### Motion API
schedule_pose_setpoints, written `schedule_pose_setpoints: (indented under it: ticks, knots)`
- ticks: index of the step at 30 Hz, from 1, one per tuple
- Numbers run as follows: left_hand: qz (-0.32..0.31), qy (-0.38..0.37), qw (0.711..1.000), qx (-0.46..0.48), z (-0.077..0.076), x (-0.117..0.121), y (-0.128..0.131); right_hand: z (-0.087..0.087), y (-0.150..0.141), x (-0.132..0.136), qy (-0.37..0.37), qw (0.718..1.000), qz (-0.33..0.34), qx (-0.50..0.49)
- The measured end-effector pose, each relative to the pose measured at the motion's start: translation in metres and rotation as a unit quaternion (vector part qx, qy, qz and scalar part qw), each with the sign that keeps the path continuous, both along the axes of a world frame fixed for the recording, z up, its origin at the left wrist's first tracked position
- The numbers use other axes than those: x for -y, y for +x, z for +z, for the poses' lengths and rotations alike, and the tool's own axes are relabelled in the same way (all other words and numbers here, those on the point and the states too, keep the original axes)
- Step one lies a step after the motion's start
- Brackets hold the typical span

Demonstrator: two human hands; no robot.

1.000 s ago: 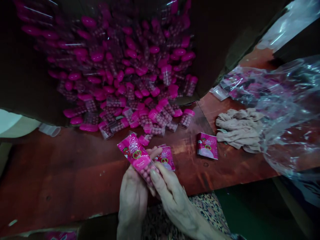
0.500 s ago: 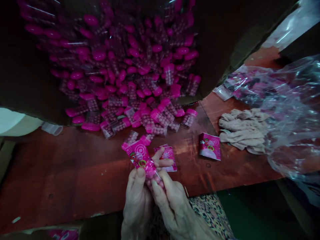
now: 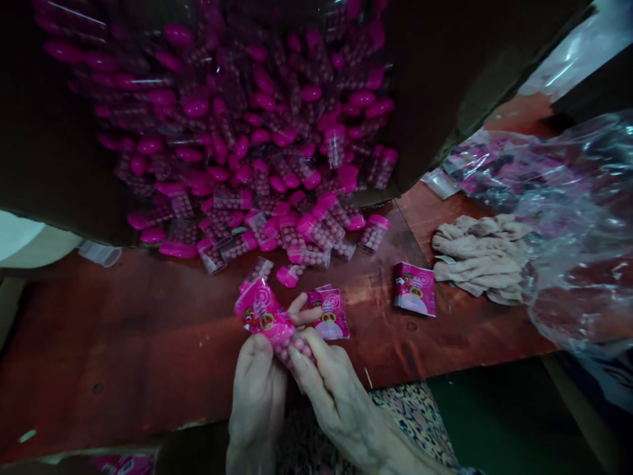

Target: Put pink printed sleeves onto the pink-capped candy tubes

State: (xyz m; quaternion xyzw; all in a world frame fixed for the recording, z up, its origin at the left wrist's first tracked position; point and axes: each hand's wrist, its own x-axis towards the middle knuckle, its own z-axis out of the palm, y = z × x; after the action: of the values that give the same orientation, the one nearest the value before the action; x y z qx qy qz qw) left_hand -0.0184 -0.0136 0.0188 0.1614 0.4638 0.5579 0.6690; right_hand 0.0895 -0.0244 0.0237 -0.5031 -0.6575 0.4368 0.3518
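Note:
Both my hands meet at the near edge of the brown table [image 3: 148,343]. My left hand [image 3: 257,389] and my right hand [image 3: 326,386] are closed together on a clear candy tube [image 3: 289,343] filled with pink balls. A pink printed sleeve [image 3: 257,310] covers the tube's far end. A small stack of pink printed sleeves [image 3: 329,313] lies on the table just beyond my fingers. Another flat pink sleeve [image 3: 414,289] lies further right.
A big dark box [image 3: 435,86] lies open on its side and spills several pink-capped candy tubes [image 3: 277,191] onto the table. A beige cloth [image 3: 475,254] and a crumpled clear plastic bag [image 3: 568,218] sit at the right. A white object [image 3: 24,241] is at the left.
The pink sleeve has slid further down over the tube, and both hands have shifted grip closer around the tube's near end. The rest is unchanged.

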Motion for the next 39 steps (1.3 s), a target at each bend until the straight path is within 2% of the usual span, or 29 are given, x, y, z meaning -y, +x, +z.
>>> schedule_pose_setpoints:
  ticks: [4,6,9,14,19,22,29,34,37,39]
  knots:
    - [0.059,0.014,0.998,0.004,0.000,-0.006,-0.002,0.003,0.001,-0.005,-0.028,0.999,0.025,0.008]
    - [0.089,-0.009,0.996,-0.012,0.002,-0.009,0.002,0.003,0.001,-0.002,-0.043,0.999,0.026,0.011]
    - [0.102,-0.046,0.993,-0.029,0.005,-0.009,0.011,0.002,-0.002,0.001,-0.035,0.999,0.014,0.008]
    - [0.100,-0.046,0.993,-0.037,0.003,-0.003,0.016,0.003,-0.004,-0.001,-0.029,0.998,0.018,-0.052]
    - [0.121,-0.072,0.990,-0.016,0.003,0.003,0.015,0.010,0.001,-0.005,-0.125,0.989,0.060,-0.044]
    - [0.116,-0.101,0.988,-0.026,0.004,0.007,0.011,0.010,-0.001,-0.001,-0.147,0.985,0.058,-0.070]
    - [0.120,-0.078,0.982,-0.126,0.001,0.008,0.003,-0.002,-0.012,0.004,-0.226,0.961,0.076,-0.140]
    - [0.097,-0.061,0.989,-0.094,0.004,0.006,-0.003,0.002,-0.004,-0.013,-0.207,0.961,0.105,-0.151]
    - [0.092,-0.041,0.993,-0.068,0.003,0.003,-0.005,0.001,0.000,-0.022,-0.187,0.959,0.075,-0.197]
    - [0.102,-0.041,0.991,-0.074,0.002,0.000,-0.003,-0.002,0.000,-0.023,-0.201,0.954,0.050,-0.215]
